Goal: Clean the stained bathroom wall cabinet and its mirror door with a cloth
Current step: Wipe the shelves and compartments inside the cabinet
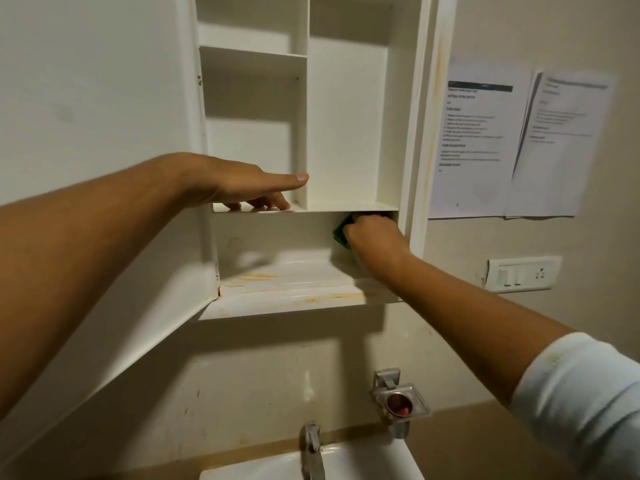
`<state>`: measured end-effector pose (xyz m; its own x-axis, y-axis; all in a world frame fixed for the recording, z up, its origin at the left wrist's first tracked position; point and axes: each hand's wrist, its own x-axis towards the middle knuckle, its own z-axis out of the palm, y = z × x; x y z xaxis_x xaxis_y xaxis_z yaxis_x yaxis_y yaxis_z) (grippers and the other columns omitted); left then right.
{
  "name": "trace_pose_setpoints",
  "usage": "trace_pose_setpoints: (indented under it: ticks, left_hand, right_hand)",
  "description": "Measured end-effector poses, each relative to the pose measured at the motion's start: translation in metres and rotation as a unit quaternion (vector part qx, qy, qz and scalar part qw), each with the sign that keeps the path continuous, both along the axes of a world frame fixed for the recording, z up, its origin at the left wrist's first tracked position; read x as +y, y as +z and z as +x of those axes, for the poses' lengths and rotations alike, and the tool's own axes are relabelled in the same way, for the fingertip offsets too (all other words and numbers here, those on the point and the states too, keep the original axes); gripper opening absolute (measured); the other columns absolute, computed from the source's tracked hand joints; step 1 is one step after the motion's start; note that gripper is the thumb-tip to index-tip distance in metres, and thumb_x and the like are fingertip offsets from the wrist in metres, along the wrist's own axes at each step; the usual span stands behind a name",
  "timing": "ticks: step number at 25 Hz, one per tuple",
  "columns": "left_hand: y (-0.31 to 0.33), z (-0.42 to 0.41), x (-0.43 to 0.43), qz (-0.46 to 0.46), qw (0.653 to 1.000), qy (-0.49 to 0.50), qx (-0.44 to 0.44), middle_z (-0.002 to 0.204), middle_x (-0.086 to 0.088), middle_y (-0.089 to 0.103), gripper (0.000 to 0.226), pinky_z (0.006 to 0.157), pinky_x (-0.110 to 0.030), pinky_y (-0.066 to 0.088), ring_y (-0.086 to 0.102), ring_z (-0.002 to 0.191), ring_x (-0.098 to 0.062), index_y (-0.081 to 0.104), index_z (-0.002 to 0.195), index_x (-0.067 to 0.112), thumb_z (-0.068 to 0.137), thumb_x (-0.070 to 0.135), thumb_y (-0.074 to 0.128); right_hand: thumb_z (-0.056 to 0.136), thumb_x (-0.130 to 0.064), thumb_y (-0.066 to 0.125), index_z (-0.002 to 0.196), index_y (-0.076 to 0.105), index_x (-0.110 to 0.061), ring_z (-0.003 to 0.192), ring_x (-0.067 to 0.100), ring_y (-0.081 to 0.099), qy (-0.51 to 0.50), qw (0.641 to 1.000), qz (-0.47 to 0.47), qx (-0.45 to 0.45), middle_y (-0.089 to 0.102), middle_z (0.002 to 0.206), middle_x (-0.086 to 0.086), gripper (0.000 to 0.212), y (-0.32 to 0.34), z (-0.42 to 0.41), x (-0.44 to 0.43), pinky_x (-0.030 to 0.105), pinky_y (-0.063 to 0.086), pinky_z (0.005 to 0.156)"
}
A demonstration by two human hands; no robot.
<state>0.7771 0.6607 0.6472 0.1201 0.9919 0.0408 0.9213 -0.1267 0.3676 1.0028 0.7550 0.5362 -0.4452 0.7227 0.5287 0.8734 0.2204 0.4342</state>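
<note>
- The right hand [372,233] clutches a green cloth [340,234], fingers curled round it. It is pressed into the upper right back corner of the lowest compartment of the wall cabinet [346,116], just under the middle shelf [353,206].
- The left hand [239,183] lies straight-fingered on that middle shelf, gripping nothing — thumb stretched toward the upright divider [302,98].
- Orange stains [311,300] streak the bottom shelf [304,271], running side to side near its front edge — below, forward and left of the cloth.
- The right hand is nearer, so the next wipe likely means dropping the cloth down and sweeping leftward along the streaks.
</note>
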Motion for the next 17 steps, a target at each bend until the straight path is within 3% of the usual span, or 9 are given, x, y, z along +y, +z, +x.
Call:
trace_pose_setpoints:
  ticks: [4,6,7,10,13,17]
  left_hand:
    - [-0.001,0.002,-0.003,0.003,1.000,0.006,0.013,0.138,0.003,0.056,0.081,0.103,-0.037,0.038,0.051,0.126,-0.019,0.063,0.139,0.030,0.088,0.081,0.024]
    - [-0.002,0.002,-0.003,0.007,1.000,0.009,0.012,0.135,0.003,0.057,0.078,0.100,-0.035,0.037,0.052,0.122,-0.019,0.063,0.138,0.030,0.091,0.079,0.024]
    - [-0.003,0.002,-0.003,0.010,1.000,0.007,0.014,0.137,0.002,0.057,0.079,0.101,-0.035,0.037,0.052,0.123,-0.019,0.063,0.137,0.030,0.090,0.079,0.024]
    - [-0.002,0.000,-0.005,0.012,1.000,0.005,0.016,0.143,0.000,0.057,0.087,0.106,-0.037,0.039,0.052,0.126,-0.018,0.064,0.137,0.030,0.083,0.085,0.025]
    - [-0.001,0.000,-0.005,0.009,1.000,-0.007,0.022,0.145,-0.001,0.057,0.090,0.109,-0.039,0.040,0.052,0.130,-0.019,0.064,0.138,0.028,0.079,0.085,0.025]
    - [-0.002,0.002,-0.005,0.010,1.000,-0.001,0.024,0.139,0.002,0.058,0.082,0.100,-0.035,0.037,0.057,0.114,-0.015,0.063,0.137,0.029,0.087,0.081,0.024]
  right_hand:
    - [0.096,-0.010,0.061,0.099,0.074,-0.011,0.077,0.023,0.062,-0.019,0.988,-0.041,0.147,0.068,0.089,0.005,0.013,0.002,-0.028,0.002,0.033,0.054,0.068]
    - [0.092,-0.021,0.067,0.097,0.073,-0.014,0.079,0.022,0.063,0.001,0.959,-0.121,0.258,0.068,0.089,0.002,0.010,-0.005,-0.043,-0.001,0.035,0.058,0.074]
    - [0.088,-0.024,0.071,0.095,0.073,-0.016,0.079,0.023,0.065,0.021,0.955,-0.131,0.265,0.069,0.090,0.002,0.012,-0.013,-0.050,-0.007,0.037,0.060,0.076]
    - [0.084,-0.022,0.073,0.100,0.071,-0.018,0.081,0.023,0.066,0.077,0.982,-0.100,0.140,0.070,0.095,0.002,0.017,-0.022,-0.038,-0.020,0.040,0.061,0.079]
    - [0.092,-0.022,0.070,0.115,0.064,-0.014,0.088,0.026,0.069,0.045,0.997,-0.069,-0.002,0.070,0.105,0.006,0.025,-0.011,-0.007,-0.017,0.041,0.061,0.079]
    - [0.093,-0.030,0.071,0.126,0.055,-0.009,0.090,0.027,0.068,0.033,0.999,-0.039,-0.014,0.065,0.114,0.009,0.042,-0.021,-0.006,-0.022,0.039,0.055,0.073]
